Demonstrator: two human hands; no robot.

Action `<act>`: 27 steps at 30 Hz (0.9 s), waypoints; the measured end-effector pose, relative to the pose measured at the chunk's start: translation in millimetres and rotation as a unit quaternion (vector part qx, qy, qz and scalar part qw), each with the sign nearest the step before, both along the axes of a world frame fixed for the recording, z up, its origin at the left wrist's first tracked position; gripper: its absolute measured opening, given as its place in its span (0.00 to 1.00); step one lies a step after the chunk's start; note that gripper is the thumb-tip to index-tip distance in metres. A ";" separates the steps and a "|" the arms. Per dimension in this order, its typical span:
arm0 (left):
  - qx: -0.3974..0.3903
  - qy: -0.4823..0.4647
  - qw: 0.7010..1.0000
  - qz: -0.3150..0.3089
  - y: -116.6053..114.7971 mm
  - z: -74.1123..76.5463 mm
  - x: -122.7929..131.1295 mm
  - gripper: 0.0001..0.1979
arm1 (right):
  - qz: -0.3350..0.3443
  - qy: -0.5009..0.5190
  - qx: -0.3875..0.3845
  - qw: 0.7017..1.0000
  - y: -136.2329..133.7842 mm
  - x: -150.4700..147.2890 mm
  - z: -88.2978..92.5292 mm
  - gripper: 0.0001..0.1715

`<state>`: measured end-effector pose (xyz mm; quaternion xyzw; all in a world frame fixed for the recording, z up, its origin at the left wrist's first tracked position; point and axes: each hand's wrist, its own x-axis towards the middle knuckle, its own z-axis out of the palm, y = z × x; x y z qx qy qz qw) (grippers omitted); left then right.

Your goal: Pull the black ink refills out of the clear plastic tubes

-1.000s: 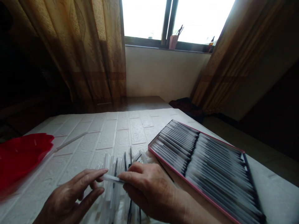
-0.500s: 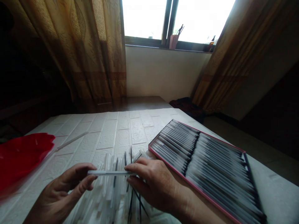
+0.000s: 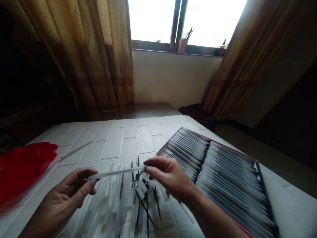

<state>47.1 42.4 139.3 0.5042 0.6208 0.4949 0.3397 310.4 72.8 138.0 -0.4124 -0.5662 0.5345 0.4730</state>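
Observation:
A thin translucent tube [image 3: 116,172] is held level between my two hands. My left hand [image 3: 66,195] pinches its left end between thumb and fingers. At its right end, the thumb and fingertips of my right hand [image 3: 168,175] are closed on it. Beneath the hands lies a loose pile of clear tubes [image 3: 109,205] with several thin black sticks [image 3: 147,215] among them. Right of my right hand is a shallow box [image 3: 247,153] with a pink and dark rim, filled with two rows of clear sleeves with dark sticks.
A red scalloped dish [image 3: 24,165] stands at the left, with a long clear tube [image 3: 76,150] beside it on the white brick-patterned table [image 3: 128,132]. Behind are curtains and a window sill with a pink cup [image 3: 182,45].
My right hand has moved slightly up and right, and the tube now tilts up toward it. More black sticks and clear pieces show under my right hand.

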 end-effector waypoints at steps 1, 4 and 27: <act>0.000 0.003 1.000 -0.003 0.0 -0.3 0.0 0.31 | -0.007 0.031 -0.017 0.999 1.2 -0.3 0.0 0.12; 0.004 0.020 1.000 -0.014 -0.5 -2.5 0.0 0.30 | -0.036 0.084 -0.041 0.995 3.6 -1.3 1.7 0.13; 0.021 0.103 0.991 -0.081 0.2 -22.5 -13.0 0.26 | -0.044 0.140 -0.004 0.989 -0.1 -1.0 8.5 0.05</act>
